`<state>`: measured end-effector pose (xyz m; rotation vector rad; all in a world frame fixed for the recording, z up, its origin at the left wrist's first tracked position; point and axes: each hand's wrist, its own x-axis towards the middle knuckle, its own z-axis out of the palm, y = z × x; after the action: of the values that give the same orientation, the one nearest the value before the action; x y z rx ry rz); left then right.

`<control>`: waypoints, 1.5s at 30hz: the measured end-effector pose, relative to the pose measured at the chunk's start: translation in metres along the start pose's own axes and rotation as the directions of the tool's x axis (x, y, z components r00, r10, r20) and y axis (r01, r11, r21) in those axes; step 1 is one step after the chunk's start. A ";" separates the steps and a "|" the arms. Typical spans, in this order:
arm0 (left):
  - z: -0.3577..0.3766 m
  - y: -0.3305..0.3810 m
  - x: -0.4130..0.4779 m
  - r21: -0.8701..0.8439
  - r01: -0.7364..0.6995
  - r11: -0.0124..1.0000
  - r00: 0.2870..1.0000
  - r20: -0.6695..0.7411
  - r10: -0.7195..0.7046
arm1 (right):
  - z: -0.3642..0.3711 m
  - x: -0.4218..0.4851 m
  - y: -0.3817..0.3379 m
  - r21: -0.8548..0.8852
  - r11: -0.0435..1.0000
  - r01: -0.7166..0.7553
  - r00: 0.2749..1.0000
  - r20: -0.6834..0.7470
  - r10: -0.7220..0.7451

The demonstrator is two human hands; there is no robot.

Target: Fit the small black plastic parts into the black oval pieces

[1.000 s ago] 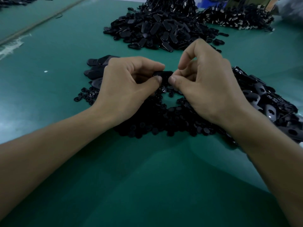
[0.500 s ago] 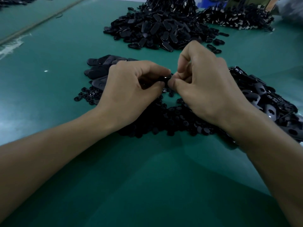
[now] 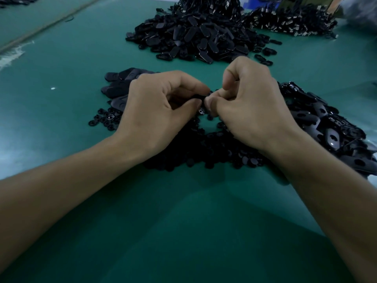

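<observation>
Two bare hands meet over a green bench [image 3: 183, 231], above a low spread of small black plastic parts [image 3: 204, 152] that serves as the landmark for the rest. The left hand [image 3: 157, 111] and the right hand [image 3: 251, 111] are both curled, thumbs and forefingers nearly touching at the middle, and between them they pinch a black oval piece [image 3: 201, 96], of which only a sliver shows; the fingers [image 3: 195, 88] of the left hand are clenched on it from one side, those of the right from the other. Whether a small part is already seated in it cannot be told. Just left of the spread, partly behind the left hand, lies a short stack of oval pieces [image 3: 118, 84]. Right of the spread, touching its edge, is a loose heap of oval pieces with holes [image 3: 330, 127]. Beyond the spread, well apart, rises a big pile of oval pieces [image 3: 195, 35], with another dark pile [image 3: 291, 23] beside it to the right. No brand, label or writing can be read anywhere.
</observation>
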<state>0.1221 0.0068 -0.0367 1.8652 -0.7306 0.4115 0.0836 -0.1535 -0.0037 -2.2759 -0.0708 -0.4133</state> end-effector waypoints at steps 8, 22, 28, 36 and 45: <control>0.000 -0.004 0.001 0.031 0.038 0.999 0.999 -0.035 -0.037 | 0.012 -0.002 -0.003 0.050 0.998 -0.026 0.994 -0.101 0.031; 0.000 -0.009 0.006 0.029 0.115 0.993 0.989 -0.098 -0.111 | 0.022 -0.002 -0.009 -0.039 0.999 0.003 0.991 -0.130 -0.008; 0.000 -0.009 0.005 -0.081 0.127 0.989 0.983 -0.119 -0.136 | 0.018 0.001 -0.005 0.047 0.999 -0.025 0.990 -0.139 0.032; 0.001 -0.006 0.004 0.029 0.070 0.997 0.994 -0.091 -0.067 | 0.021 0.000 -0.003 0.072 0.997 -0.021 0.988 -0.151 0.032; 0.001 -0.005 0.003 0.076 0.083 0.994 0.988 -0.140 -0.071 | 0.026 -0.001 -0.010 -0.015 1.000 -0.011 0.984 -0.176 0.008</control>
<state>0.1277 0.0063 -0.0387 1.9141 -0.5544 0.5211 0.0882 -0.1273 -0.0132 -2.2448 0.0339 -0.6104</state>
